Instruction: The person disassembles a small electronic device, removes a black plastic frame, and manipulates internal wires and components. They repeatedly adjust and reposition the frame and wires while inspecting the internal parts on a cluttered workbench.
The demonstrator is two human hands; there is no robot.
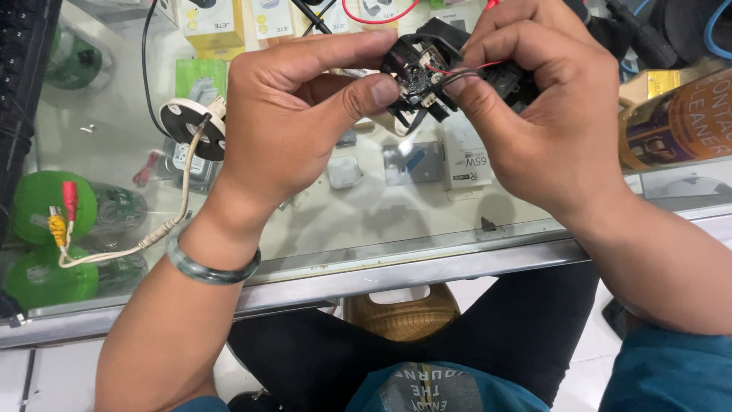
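Both hands are working up at twelve o'clock of the view, over the glass tabletop point(427, 255). The left hand point(293, 122) is pinching a small black circuit module point(418, 72), thumb pressing its face and fingers curling over the top, clamped on it. The right hand point(545, 114) is coming in from three o'clock, its fingertips closing on the thin red and black wires point(465, 72) that run out of the module's right side; the rest of the black housing is sitting behind those fingers, partly hidden. The two hands are almost touching, the module held between them well above the glass.

A green bangle point(210, 271) is circling the left wrist. At nine o'clock from the left hand, a round white and black disc part point(191, 126) is lying on the tabletop, its pale cable point(164, 229) trailing down toward eight o'clock and ending in red and yellow plugs point(65, 210). Under the glass, green packages point(42, 202) are showing at the left, small white chargers and boxes near the centre. At three o'clock, a brown spray can point(675, 122) is lying on its side. A woven stool point(404, 313) is peeking out below the counter edge at six o'clock.
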